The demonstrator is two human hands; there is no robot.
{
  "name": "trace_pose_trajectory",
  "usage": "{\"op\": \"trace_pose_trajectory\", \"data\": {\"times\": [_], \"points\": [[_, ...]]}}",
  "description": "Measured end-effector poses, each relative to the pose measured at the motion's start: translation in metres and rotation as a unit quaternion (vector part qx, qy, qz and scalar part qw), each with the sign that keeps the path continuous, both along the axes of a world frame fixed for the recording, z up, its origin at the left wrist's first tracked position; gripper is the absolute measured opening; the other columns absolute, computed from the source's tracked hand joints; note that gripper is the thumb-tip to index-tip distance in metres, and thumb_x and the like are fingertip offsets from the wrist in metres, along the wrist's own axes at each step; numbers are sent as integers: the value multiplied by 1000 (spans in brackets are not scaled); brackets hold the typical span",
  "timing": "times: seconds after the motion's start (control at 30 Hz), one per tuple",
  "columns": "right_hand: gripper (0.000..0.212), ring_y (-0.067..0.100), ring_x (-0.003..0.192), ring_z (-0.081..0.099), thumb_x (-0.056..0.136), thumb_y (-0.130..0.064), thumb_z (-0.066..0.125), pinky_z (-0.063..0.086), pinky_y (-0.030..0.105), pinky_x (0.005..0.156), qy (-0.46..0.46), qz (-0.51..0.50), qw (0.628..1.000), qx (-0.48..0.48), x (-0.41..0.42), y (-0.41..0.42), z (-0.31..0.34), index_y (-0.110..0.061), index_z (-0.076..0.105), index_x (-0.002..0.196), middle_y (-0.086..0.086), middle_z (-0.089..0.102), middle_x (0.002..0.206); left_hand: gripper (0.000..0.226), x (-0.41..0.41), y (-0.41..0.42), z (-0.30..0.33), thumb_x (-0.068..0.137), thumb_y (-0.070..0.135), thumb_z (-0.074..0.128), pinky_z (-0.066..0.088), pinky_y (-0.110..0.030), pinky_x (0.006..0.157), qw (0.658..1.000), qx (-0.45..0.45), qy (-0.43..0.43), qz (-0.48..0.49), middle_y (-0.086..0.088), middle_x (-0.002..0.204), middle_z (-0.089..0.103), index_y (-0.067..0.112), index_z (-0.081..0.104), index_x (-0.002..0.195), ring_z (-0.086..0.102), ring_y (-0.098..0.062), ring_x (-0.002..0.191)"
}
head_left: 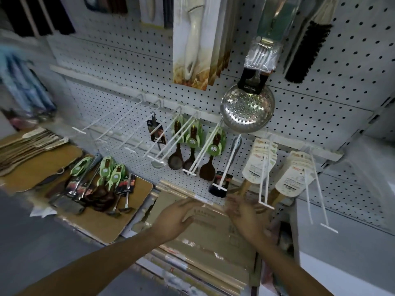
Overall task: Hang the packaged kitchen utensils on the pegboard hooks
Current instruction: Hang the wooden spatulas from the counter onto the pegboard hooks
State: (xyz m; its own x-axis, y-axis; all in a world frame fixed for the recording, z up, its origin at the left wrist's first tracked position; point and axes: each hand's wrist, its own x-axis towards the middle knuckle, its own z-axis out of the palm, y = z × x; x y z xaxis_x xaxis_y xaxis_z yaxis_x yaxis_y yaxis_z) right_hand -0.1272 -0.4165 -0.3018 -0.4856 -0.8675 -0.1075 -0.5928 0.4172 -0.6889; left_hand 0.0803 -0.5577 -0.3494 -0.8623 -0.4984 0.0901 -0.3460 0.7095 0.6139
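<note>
Head cam is all I've got, and it looks down at a white pegboard (320, 86) with a row of long white hooks (119, 124) sticking out toward me. Both hands hover low in the middle, over a stack of flat cardboard boxes (209, 236). My left hand (174, 217) has its fingers loosely stretched and holds nothing. My right hand (245, 212) is blurry, fingers spread as far as I can tell, also with nothing in it.

Packaged utensils (96, 182) lie in a pile off to the left on a brown board (119, 229), well apart from either hand: green-carded dark wooden spoons plus a few metal ones on black cards. Further left sits a fan of pale wooden spatulas (27, 144) on another board.

On the hooks: a small metal ladle (157, 146), green-carded wooden spoons (190, 144) and a wooden turner (210, 159), then a black brush (220, 184), and two bunches of white-carded bamboo tools (261, 159) on the right. The three leftmost hooks are bare. Higher up hangs a big steel skimmer (248, 110), with a black-bristled brush (305, 50) beside it.
</note>
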Motion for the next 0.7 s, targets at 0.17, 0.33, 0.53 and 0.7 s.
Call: {"op": "trace_pose_trajectory", "data": {"times": [0.17, 0.33, 0.53, 0.7], "points": [[41, -1, 117, 49, 95, -26, 61, 39, 18, 98, 97, 127, 987, -12, 57, -46, 4, -33, 51, 134, -14, 55, 134, 37, 73, -37, 15, 98, 38, 57, 39, -9, 99, 998, -32, 26, 38, 19, 137, 53, 38, 54, 135, 48, 15, 117], [42, 8, 125, 46, 96, -31, 57, 36, 19, 100, 169, 224, 959, -47, 126, -100, 14, -29, 49, 137, -10, 54, 135, 37, 159, -75, 35, 96, 42, 55, 49, -23, 98, 995, -52, 40, 70, 19, 135, 55, 36, 56, 133, 53, 1, 122], [43, 9, 126, 46, 96, -36, 57, 43, 26, 99, 209, 273, 936, -82, 237, -166, 25, -26, 51, 137, -10, 53, 137, 50, 280, -134, 51, 92, 49, 62, 45, -27, 105, 991, -89, 5, 99, 17, 139, 52, 39, 49, 139, 50, -3, 125], [51, 10, 131, 42, 94, -40, 60, 39, 28, 105, 202, 325, 919, -92, 345, -226, 41, -27, 45, 141, -9, 48, 143, 51, 386, -178, 76, 92, 53, 60, 45, -25, 103, 984, -130, -1, 124, 16, 142, 51, 39, 48, 140, 48, -4, 128]]}}
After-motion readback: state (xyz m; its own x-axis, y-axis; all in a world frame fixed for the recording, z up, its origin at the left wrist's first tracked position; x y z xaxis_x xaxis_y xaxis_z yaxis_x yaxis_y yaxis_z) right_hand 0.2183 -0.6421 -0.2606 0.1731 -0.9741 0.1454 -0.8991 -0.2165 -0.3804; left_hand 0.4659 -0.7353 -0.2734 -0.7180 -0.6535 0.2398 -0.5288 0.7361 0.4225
